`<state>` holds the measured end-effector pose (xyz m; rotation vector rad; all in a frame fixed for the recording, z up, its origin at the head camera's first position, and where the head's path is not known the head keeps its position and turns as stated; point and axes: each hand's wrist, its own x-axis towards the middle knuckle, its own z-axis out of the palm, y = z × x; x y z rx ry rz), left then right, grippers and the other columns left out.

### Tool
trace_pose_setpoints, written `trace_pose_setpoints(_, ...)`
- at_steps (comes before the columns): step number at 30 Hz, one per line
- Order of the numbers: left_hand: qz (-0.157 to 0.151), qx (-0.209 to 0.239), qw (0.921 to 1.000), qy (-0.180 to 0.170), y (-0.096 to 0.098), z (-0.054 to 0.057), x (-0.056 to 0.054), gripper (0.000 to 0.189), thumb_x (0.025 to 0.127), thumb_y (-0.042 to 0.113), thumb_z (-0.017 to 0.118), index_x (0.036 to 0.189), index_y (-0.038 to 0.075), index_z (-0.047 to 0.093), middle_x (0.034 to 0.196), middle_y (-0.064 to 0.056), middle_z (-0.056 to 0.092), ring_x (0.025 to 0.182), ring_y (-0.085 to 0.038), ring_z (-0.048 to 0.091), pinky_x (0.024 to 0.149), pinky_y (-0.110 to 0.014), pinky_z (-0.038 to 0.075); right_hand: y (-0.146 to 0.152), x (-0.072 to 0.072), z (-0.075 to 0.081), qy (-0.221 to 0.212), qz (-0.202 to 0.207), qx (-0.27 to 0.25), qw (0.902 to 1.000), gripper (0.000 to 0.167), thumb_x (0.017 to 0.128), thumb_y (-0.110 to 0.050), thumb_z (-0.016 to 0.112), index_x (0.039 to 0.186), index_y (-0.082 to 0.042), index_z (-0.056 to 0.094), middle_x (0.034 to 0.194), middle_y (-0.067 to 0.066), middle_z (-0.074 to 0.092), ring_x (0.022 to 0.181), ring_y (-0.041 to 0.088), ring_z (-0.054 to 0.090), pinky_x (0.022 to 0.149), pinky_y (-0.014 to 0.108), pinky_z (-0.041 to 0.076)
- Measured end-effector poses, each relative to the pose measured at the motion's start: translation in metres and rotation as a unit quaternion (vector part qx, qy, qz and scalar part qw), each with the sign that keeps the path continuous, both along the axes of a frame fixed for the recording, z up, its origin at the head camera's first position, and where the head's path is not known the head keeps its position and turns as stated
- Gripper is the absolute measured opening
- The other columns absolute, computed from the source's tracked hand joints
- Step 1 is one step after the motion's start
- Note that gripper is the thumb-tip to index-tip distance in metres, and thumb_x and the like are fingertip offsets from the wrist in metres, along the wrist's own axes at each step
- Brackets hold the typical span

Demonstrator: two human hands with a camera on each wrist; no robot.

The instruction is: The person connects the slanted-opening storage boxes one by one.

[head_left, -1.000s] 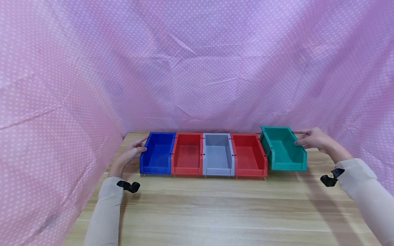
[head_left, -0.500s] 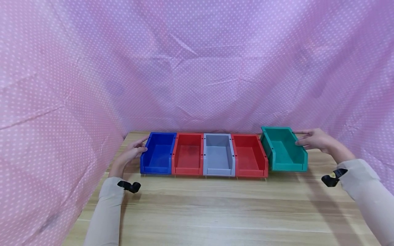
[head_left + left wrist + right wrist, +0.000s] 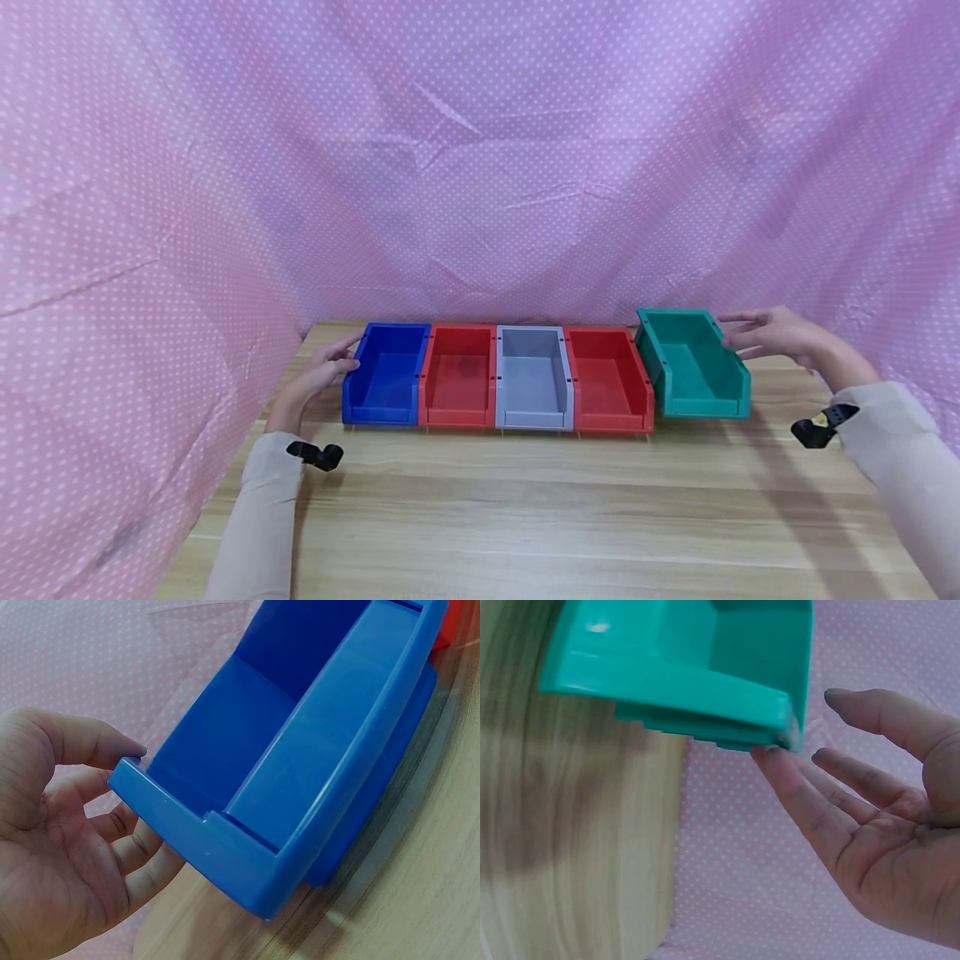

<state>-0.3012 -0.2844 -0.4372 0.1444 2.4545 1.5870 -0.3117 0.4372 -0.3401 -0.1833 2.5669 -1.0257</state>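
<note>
Blue (image 3: 386,383), red (image 3: 458,371), grey (image 3: 531,371) and second red (image 3: 606,379) plastic storage bins stand side by side. At the row's right end a green storage bin (image 3: 692,367) sits skewed and slightly farther back. My left hand (image 3: 315,379) grips the blue bin's outer side wall, its thumb at the rim in the left wrist view and the fingers outside the wall. Beside the green bin is my right hand (image 3: 780,337). Its fingers are extended, with one fingertip at the bin's lower edge and the thumb (image 3: 885,716) apart from the wall.
The bins stand near the back edge of a wooden table (image 3: 480,517). A pink dotted cloth (image 3: 480,183) hangs behind it and along both sides. Black wrist cameras are strapped over the left sleeve (image 3: 258,517) and the right sleeve (image 3: 900,467).
My right hand has loosened from the green bin's side and shifted slightly right, its thumb now off the wall. The left hand and the bins have stayed nearly still.
</note>
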Motion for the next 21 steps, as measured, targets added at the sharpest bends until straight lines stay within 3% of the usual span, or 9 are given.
trace_pose_setpoints(2, -0.001, -0.003, 1.0000, 0.000, 0.000, 0.000, 0.000, 0.067, 0.105, 0.008, 0.049, 0.164, 0.018, 0.020, 0.121, -0.010, 0.036, 0.119, -0.031, 0.043, 0.110, -0.061, 0.038, 0.000, 0.000, 0.004, 0.007, 0.000, 0.002, 1.0000, 0.072, 0.102, -0.021, 0.062, 0.156, 0.011, 0.025, 0.148, 0.042, 0.039, 0.115, 0.032, 0.069, 0.092, 0.041, 0.058)
trace_pose_setpoints(5, -0.001, -0.006, 1.0000, 0.000, -0.001, 0.001, 0.000, 0.067, 0.105, 0.008, 0.049, 0.164, 0.018, 0.020, 0.119, -0.010, 0.036, 0.116, -0.030, 0.043, 0.108, -0.063, 0.039, -0.002, -0.001, 0.010, 0.018, -0.003, -0.001, 0.9998, 0.071, 0.102, -0.020, 0.063, 0.155, 0.011, 0.027, 0.147, 0.040, 0.043, 0.106, 0.011, 0.070, 0.089, 0.033, 0.059)
trace_pose_setpoints(9, 0.003, -0.011, 0.9999, 0.000, -0.001, 0.001, 0.000, 0.066, 0.104, 0.008, 0.050, 0.164, 0.018, 0.021, 0.116, -0.008, 0.037, 0.112, -0.027, 0.043, 0.103, -0.054, 0.044, -0.010, 0.000, 0.019, 0.035, 0.000, -0.010, 0.9993, 0.070, 0.100, -0.019, 0.065, 0.154, 0.010, 0.031, 0.141, 0.035, 0.053, 0.095, -0.008, 0.064, 0.084, 0.024, 0.058)
trace_pose_setpoints(13, 0.005, -0.015, 0.9999, 0.002, -0.002, 0.001, -0.001, 0.066, 0.104, 0.008, 0.051, 0.163, 0.017, 0.023, 0.112, -0.006, 0.039, 0.106, -0.021, 0.044, 0.091, -0.036, 0.045, -0.022, 0.002, 0.025, 0.053, 0.014, -0.036, 0.9979, 0.068, 0.099, -0.017, 0.067, 0.153, 0.008, 0.034, 0.130, 0.015, 0.068, 0.096, -0.007, 0.066, 0.084, 0.022, 0.058)
trace_pose_setpoints(16, 0.001, -0.014, 0.9999, 0.004, -0.003, 0.000, -0.002, 0.066, 0.104, 0.008, 0.051, 0.163, 0.015, 0.022, 0.110, -0.005, 0.039, 0.100, -0.017, 0.044, 0.081, -0.030, 0.044, -0.033, 0.004, 0.025, 0.065, 0.036, -0.047, 0.9961, 0.066, 0.099, -0.017, 0.068, 0.153, 0.005, 0.037, 0.129, -0.003, 0.068, 0.100, -0.007, 0.066, 0.085, 0.021, 0.056)
trace_pose_setpoints(18, -0.001, -0.015, 0.9999, 0.006, -0.003, 0.000, -0.002, 0.066, 0.103, 0.008, 0.051, 0.163, 0.015, 0.023, 0.110, -0.005, 0.040, 0.098, -0.015, 0.044, 0.079, -0.028, 0.044, -0.040, 0.004, 0.023, 0.071, 0.054, -0.045, 0.9950, 0.066, 0.098, -0.018, 0.069, 0.153, 0.004, 0.039, 0.134, 0.000, 0.066, 0.104, -0.006, 0.065, 0.087, 0.018, 0.055)
trace_pose_setpoints(21, -0.002, -0.013, 0.9999, 0.009, -0.003, 0.000, -0.002, 0.066, 0.104, 0.008, 0.051, 0.163, 0.015, 0.023, 0.108, -0.004, 0.039, 0.094, -0.013, 0.044, 0.077, -0.028, 0.043, -0.051, 0.005, 0.021, 0.081, 0.085, -0.018, 0.9929, 0.068, 0.095, -0.020, 0.073, 0.152, 0.001, 0.043, 0.146, 0.015, 0.058, 0.115, 0.001, 0.065, 0.090, 0.017, 0.052)
